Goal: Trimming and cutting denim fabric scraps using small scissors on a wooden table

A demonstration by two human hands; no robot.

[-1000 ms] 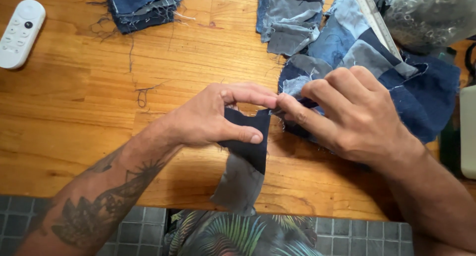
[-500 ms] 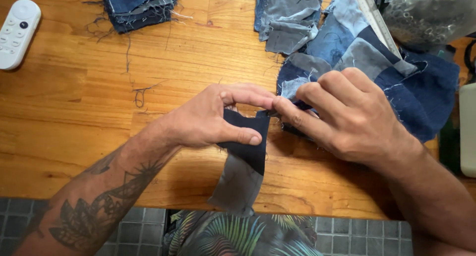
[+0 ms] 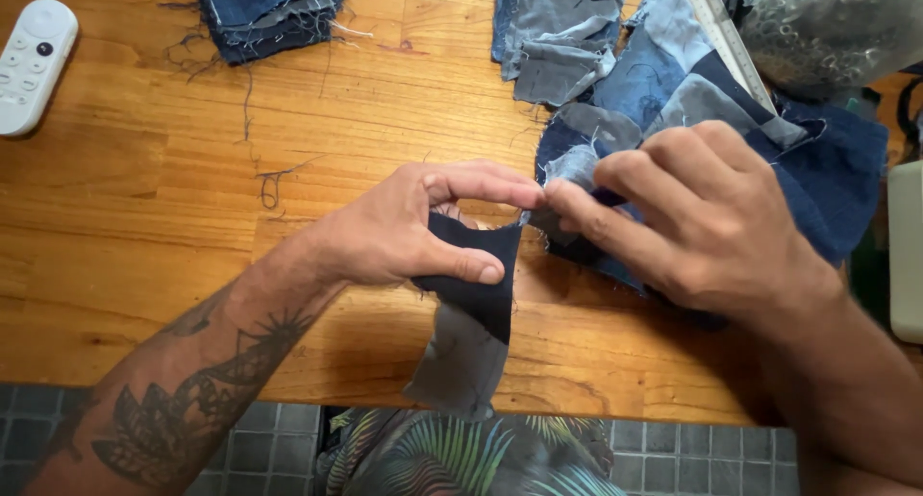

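A strip of dark navy and grey denim patches (image 3: 473, 315) hangs over the front edge of the wooden table (image 3: 173, 217). My left hand (image 3: 404, 229) pinches its top between thumb and fingers. My right hand (image 3: 707, 217) meets it from the right, fingertips gripping the same upper edge where the strip joins a larger patchwork of blue denim pieces (image 3: 673, 83) spread at the right. The join itself is hidden under my fingers.
A white remote control (image 3: 31, 65) lies at the far left. A stack of dark denim squares (image 3: 264, 11) sits at the back, a pile of lighter grey-blue squares (image 3: 558, 35) further right. A ruler (image 3: 726, 39) and a clear plastic bag (image 3: 832, 30) lie at the back right. Loose threads dot the wood.
Both hands stay at the same spot on the strip; my right fingers have shifted slightly along the edge. The view has drifted a little.
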